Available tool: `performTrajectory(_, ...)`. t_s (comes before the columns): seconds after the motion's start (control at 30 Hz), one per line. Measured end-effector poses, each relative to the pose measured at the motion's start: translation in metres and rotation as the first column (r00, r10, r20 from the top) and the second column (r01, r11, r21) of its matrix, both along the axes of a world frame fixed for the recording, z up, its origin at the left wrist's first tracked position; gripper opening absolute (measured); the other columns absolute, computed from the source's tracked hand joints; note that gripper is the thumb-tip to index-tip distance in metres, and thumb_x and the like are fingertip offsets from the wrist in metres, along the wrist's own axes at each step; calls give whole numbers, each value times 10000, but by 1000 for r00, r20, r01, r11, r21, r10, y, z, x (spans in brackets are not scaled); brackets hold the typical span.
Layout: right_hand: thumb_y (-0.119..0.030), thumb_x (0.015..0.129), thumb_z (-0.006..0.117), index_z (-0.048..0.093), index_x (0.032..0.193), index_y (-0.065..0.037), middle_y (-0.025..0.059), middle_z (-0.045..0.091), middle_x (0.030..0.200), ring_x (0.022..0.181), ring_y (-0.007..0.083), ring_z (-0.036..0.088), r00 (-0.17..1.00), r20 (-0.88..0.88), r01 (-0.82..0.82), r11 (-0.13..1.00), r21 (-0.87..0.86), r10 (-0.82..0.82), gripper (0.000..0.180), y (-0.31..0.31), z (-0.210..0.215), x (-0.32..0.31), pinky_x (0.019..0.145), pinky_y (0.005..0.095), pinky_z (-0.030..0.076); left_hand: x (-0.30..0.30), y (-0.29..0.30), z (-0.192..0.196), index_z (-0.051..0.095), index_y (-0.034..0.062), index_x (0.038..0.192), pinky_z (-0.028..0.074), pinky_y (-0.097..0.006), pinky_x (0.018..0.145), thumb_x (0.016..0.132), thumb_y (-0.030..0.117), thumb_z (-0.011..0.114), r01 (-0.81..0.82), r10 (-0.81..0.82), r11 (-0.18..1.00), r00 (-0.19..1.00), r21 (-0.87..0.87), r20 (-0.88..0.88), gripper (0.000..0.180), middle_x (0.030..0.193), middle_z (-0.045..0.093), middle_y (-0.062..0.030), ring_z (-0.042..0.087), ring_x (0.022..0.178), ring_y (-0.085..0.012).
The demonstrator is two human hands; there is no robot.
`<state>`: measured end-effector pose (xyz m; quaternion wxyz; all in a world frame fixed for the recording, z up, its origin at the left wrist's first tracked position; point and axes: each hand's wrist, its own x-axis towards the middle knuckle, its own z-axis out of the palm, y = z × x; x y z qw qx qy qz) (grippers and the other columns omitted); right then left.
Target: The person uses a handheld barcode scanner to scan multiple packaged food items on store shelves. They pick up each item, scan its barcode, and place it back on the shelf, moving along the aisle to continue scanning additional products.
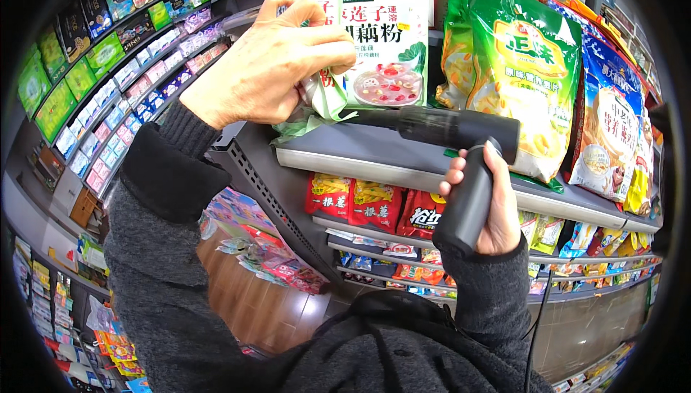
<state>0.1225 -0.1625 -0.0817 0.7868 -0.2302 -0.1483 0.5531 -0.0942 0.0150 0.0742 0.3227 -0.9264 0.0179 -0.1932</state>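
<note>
Black plastic, a pistol-shaped handheld tool [497, 134], is clasped by its thick, rounded handle in the right hand [500, 213], its tubular barrel stretching along a flat grey shelf [360, 150]; whether they touch is unclear. Near the barrel's narrow end, the left hand [281, 65] clenches a creased white-and-green plastic pouch with red print [327, 94]. Just beside it stands a smoother white-and-green pouch picturing a bowl [389, 55]. Rightward, a plump, glossy green bag [529, 62] neighbours a blue one [608, 98]. Red packets [378, 202] line the tier below.
</note>
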Motion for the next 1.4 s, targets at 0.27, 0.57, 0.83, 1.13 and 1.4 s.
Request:
performTrajectory(0.27,-336,938,647,509,993,-22,90,562,868,773,193,611,988,-53,-143,990,3,143,347,41,1,-14,782,415,596,0,-3,0,584,134,984,297,-426,980,585,-48,622,-9,8,1000,1000,29,27,440,1102,612,21,506,1087,-255)
performTrajectory(0.57,-377,935,633,526,1057,-26,69,578,873,725,169,592,981,89,-165,984,-67,171,386,-22,15,15,698,382,585,7,2,-4,604,137,1010,314,-433,969,606,-18,631,20,-22,998,999,52,30,434,1041,617,18,509,1063,-250)
performTrajectory(0.83,-402,960,578,511,1142,-14,73,551,858,649,134,569,971,235,-29,995,-98,52,434,-72,34,54,582,347,568,24,4,-10,595,116,981,314,-432,982,584,-53,616,79,-79,996,997,-42,19,432,1075,628,4,511,1037,-263)
performTrajectory(1.13,-344,930,639,517,1077,-12,80,597,856,694,162,610,963,134,-219,969,-119,234,383,-5,25,20,622,357,580,14,-1,-8,593,111,965,319,-437,980,573,-46,595,11,-11,999,1000,-31,11,422,1048,631,-16,509,1064,-282)
performTrajectory(1.4,-325,972,570,490,1131,14,108,592,873,685,180,595,978,159,-117,988,-104,133,383,-48,22,44,599,361,567,40,2,-21,573,102,958,300,-448,1034,543,-8,601,80,-80,995,997,-63,9,430,1041,600,-28,504,1133,-297)
